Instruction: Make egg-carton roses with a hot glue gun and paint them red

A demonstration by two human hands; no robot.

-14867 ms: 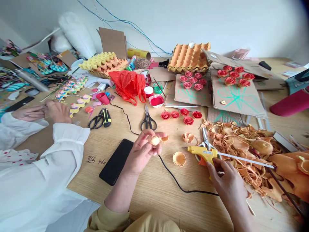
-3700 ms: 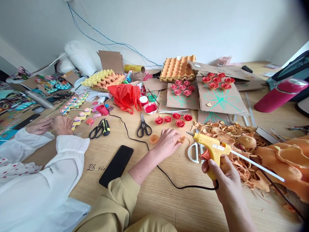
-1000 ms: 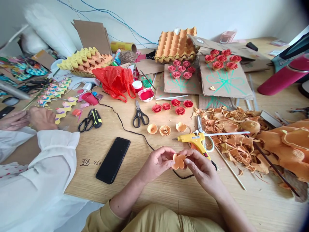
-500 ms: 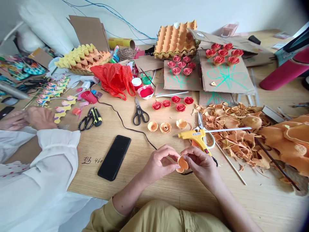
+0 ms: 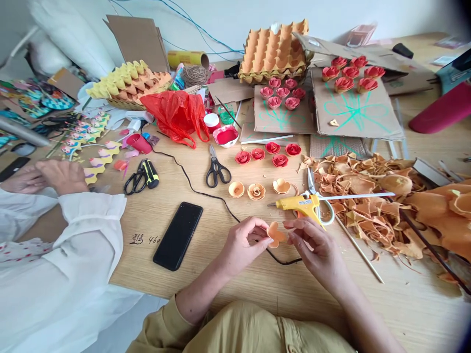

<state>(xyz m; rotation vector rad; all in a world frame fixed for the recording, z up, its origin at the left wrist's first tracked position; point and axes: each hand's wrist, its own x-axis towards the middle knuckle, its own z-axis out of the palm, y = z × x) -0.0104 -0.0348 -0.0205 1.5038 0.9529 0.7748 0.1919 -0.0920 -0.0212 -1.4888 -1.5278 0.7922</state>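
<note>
- Currently, the left hand (image 5: 245, 246) pinches a matte orange, petalled cup (image 5: 274, 235) above the worktop (image 5: 213, 228), towards its near edge.
- The right hand (image 5: 314, 245) curls beside the cup, contact unclear.
- Beyond lies a yellow plastic glue gun (image 5: 299, 204).

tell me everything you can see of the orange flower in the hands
The flower is matte orange with rounded petals, unpainted, seemingly moulded paper pulp. It is held tilted over the table, nearer the wearer than the glue gun. The left hand pinches its left edge; the right hand is at its right edge, contact unclear.
</note>
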